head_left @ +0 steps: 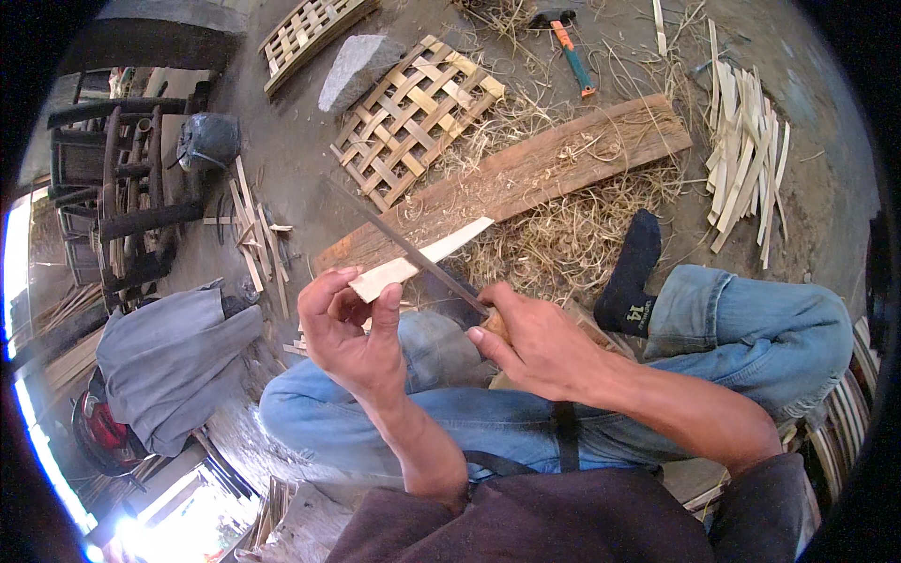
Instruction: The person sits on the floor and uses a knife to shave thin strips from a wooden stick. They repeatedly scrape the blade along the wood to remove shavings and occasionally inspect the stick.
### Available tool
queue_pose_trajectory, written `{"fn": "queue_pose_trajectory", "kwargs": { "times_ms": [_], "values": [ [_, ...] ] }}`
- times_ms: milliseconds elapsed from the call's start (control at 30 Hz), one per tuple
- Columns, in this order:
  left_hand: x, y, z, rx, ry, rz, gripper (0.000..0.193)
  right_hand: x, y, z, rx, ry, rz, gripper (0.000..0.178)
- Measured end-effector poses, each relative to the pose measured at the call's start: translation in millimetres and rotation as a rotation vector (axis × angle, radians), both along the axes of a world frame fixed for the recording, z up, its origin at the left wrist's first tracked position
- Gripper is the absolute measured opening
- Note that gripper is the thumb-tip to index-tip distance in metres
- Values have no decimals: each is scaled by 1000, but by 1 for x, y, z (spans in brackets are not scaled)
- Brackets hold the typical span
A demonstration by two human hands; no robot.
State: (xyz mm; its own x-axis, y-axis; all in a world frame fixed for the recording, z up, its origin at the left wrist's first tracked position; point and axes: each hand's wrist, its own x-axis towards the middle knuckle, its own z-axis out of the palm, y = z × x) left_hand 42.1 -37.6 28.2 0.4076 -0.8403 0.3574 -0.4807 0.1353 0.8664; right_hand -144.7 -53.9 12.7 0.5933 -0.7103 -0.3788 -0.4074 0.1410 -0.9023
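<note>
My left hand (357, 342) pinches the near end of a flat, pale bamboo strip (454, 241) between thumb and fingers. The strip points away to the right, over a long wooden plank (582, 150). In my right hand (549, 347) is a knife (441, 274), its wooden handle mostly hidden by my fingers. The long, narrow blade runs up and to the left and crosses the strip just past my left fingertips. Whether its edge is cutting into the strip I cannot tell.
Curly shavings (582, 225) lie around the plank. Beyond it are a woven lattice panel (413, 117), a grey stone (357, 70) and a hammer (571, 58). Pale strips (746, 155) are piled at right. Dark chairs (127, 178) and a grey cloth (178, 361) are at left.
</note>
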Motion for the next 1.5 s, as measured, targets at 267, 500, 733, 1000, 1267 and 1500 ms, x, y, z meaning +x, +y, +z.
{"fn": "queue_pose_trajectory", "kwargs": {
  "times_ms": [267, 500, 733, 1000, 1267, 1500],
  "values": [
    [9, 6, 2, 28, 82, 30, 45, -3, -1, 11, 50, -21, 28, 36],
    [4, 6, 8, -11, 83, 58, 47, 0, -5, 22, 165, -127, -14, 38],
    [4, 8, 10, -10, 111, 27, 42, -2, -9, 21, 171, -97, -1, 39],
    [7, 11, 4, -12, 94, 1, 43, -6, -5, 24, -12, -124, 35, 40],
    [0, 7, 11, -8, 76, 7, 41, -11, -17, 27, -53, 16, 95, 41],
    [1, 10, 11, -5, 19, 3, 43, -12, -22, 26, -11, 106, 139, 39]
  ]
}}
